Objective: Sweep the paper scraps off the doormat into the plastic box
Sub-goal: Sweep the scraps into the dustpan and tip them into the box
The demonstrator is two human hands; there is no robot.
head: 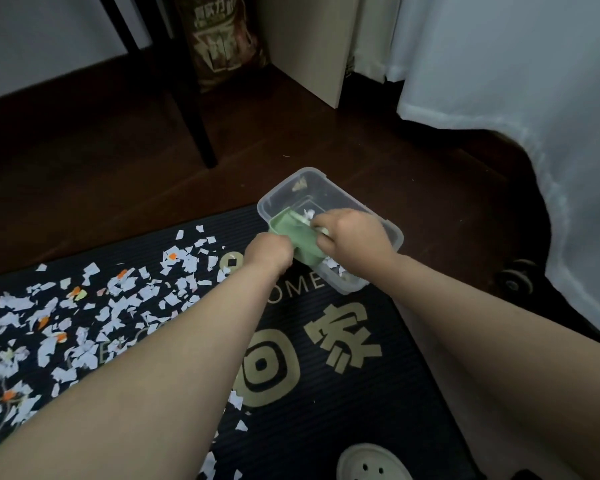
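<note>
Honestly, with the left hand [269, 252] gripping the green dustpan [291, 228] tipped into the plastic box [312, 172] and the right hand [355, 235] curled round what looks like a brush [321, 230], I'd tilt steeper and flick gently, as most paper scraps [84, 306] lie on the doormat [326, 427].

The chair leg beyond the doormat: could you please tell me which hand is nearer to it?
Left. The left hand grips the green dustpan to the right of the chair leg; the right hand is farther right, over the plastic box.

Left hand [269, 251] grips green dustpan [291, 226] over plastic box [340, 194], right hand [355, 234] alongside.
</note>
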